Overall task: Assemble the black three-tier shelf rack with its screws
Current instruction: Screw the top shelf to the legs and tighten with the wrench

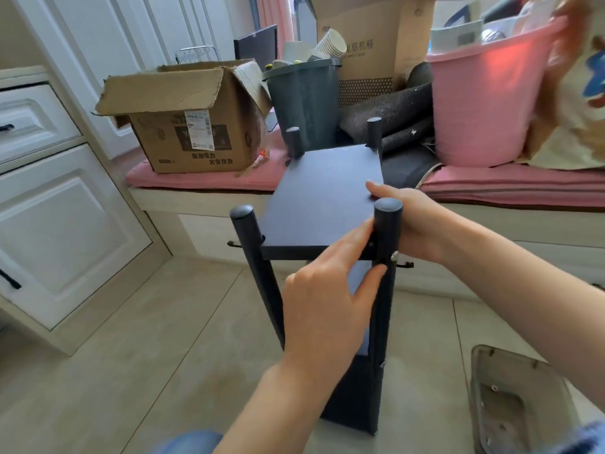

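The black shelf rack (pixel 324 194) stands upright on the tiled floor in front of me, its top shelf flat and four round posts rising above it. A silver screw (pixel 394 256) sticks out of the near right post (pixel 387 231) just below the top shelf. My left hand (pixel 322 299) presses against that post and the shelf's front edge, thumb on the post under the screw. My right hand (pixel 412 217) grips the shelf's right edge behind the same post, thumb lying on top of the shelf. Lower shelves are mostly hidden by my left hand.
A grey tray (pixel 514 401) holding loose screws lies on the floor at the lower right. Behind the rack, a pink-cushioned bench (pixel 209 180) carries a cardboard box (pixel 183 126), a dark bin (pixel 304 103) and a pink bucket (pixel 484 103). White cabinets (pixel 59 204) line the left.
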Demonstrator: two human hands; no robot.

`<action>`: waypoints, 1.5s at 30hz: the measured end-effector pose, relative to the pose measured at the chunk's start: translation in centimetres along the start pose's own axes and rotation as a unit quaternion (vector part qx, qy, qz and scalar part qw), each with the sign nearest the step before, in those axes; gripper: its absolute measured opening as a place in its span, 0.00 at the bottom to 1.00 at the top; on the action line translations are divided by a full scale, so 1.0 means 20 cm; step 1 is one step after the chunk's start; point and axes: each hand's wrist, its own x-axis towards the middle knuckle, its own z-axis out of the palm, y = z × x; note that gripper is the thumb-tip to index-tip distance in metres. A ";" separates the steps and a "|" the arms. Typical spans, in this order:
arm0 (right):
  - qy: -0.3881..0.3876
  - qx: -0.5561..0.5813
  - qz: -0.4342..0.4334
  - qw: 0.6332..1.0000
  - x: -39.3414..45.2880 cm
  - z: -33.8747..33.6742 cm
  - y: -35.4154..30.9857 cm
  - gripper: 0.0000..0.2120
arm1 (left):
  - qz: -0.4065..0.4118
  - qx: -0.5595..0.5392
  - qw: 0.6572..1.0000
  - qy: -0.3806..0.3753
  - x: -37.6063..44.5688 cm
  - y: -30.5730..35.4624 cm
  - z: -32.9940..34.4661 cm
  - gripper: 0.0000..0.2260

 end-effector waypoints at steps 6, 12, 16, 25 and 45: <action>0.024 -0.012 0.032 0.999 -0.05 -0.04 -0.04 0.19 | 0.001 -0.055 0.998 0.022 0.03 0.01 0.07 0.19; 0.067 -0.018 0.005 0.998 -0.04 -0.05 -0.05 0.25 | 0.026 -0.028 0.973 0.228 0.10 -0.08 -0.12 0.08; 0.082 0.004 0.003 0.997 -0.04 -0.08 -0.04 0.25 | -0.130 -0.128 0.928 0.324 0.16 -0.20 -0.28 0.07; 0.009 0.062 0.026 0.998 -0.09 -0.09 0.04 0.24 | -0.437 -0.382 0.814 0.018 0.23 -0.28 -0.26 0.17; 0.119 -0.031 0.030 0.992 -0.09 -0.14 -0.06 0.14 | -0.328 -0.428 0.839 0.074 0.07 -0.07 -0.05 0.11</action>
